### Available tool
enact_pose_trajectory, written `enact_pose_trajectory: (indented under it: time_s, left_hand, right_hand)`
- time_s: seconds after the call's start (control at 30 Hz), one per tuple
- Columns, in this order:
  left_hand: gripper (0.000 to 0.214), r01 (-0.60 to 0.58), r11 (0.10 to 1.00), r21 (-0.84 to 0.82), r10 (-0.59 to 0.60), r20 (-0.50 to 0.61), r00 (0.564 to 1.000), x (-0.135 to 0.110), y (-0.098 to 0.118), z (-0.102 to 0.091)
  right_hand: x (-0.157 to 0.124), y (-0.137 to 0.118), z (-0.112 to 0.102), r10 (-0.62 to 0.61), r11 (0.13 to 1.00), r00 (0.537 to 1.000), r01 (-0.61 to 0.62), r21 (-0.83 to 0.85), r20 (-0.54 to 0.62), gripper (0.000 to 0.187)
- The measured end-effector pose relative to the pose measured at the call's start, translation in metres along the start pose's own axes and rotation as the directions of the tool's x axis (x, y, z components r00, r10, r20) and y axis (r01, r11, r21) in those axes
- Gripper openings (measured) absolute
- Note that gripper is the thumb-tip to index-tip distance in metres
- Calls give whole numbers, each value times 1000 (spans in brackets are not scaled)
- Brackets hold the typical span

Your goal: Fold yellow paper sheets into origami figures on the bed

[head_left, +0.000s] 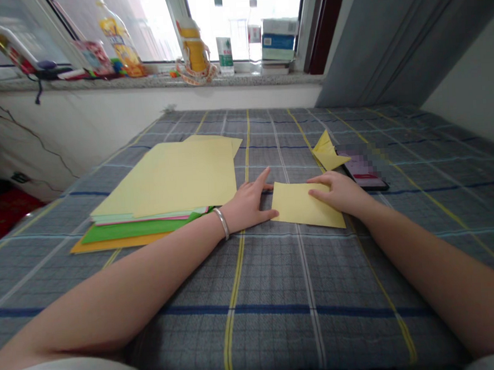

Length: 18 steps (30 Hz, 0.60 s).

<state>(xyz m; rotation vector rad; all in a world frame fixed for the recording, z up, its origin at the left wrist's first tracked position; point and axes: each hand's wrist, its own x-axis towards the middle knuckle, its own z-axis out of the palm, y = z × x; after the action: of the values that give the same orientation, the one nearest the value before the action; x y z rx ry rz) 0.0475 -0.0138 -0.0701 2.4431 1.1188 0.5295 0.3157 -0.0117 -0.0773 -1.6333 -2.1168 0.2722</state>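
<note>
- Yellow paper square: lies flat on the plaid bedsheet, turned slightly off square to the bed edges, directly between the two hands.
- Right hand: rests on the upper right part of the yellow paper square. The fingers lie together and slightly curved, pressing down from above. There is no pinch.
- Left hand: lies flat on the bedsheet, fingers spread, just left of the square. The fingertips reach its left edge. There is no pinch.
- Silver bangle: sits on the left wrist.
- Near edge of the square: bedsheet extends from here toward the person, under both forearms.
- Paper stack: lies left of the left hand, almost touching it. Pale yellow sheets are on top, with pink, green and orange sheets showing at the lower edges.
- Folded yellow paper: lies beyond the right hand, pointed corners raised, well apart from the square.
- Phone: lies face up just right of the folded yellow paper, its screen partly blurred. The fold's tip reaches its edge.
- Far edge of the bedsheet: meets the wall below the window sill.
- Window sill: holds plastic bottles, a boxed item and assorted packets. All stand well beyond reach of the hands' present positions.
</note>
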Motion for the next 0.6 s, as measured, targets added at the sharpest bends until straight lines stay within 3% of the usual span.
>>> enact_pose_trajectory:
  time_s: [0.1,0.2,0.27,0.33,0.4,0.5,0.6]
  left_hand:
    - [104,7,999,-36,-8,-24,1000,1,-5,3]
    - [99,22,988,-153,-32,-64,997,2,-11,6]
    - [80,9,963,-269,-39,-104,994,4,-14,6]
    - [45,-33,953,-302,-25,-185,982,5,-14,3]
    - [20,-86,978,-192,19,-326,945,5,-12,-1]
    - [10,-127,991,39,128,-532,837,3,-6,-7]
    - [9,-176,969,171,244,-592,768,0,-3,-10]
  right_hand:
    - [0,-1,-2,59,990,998,-55,133,-24,19]
    - [-1,-7,-5,40,969,985,2,248,-166,16]
    - [-2,-13,-10,-11,956,952,99,274,-305,13]
    - [-5,-19,-15,-92,946,896,215,242,-435,8]
    - [-7,-24,-19,-189,933,827,319,165,-529,5]
    - [-9,-27,-24,-331,905,730,425,16,-598,5]
    - [-11,-27,-26,-441,873,663,473,-118,-605,7]
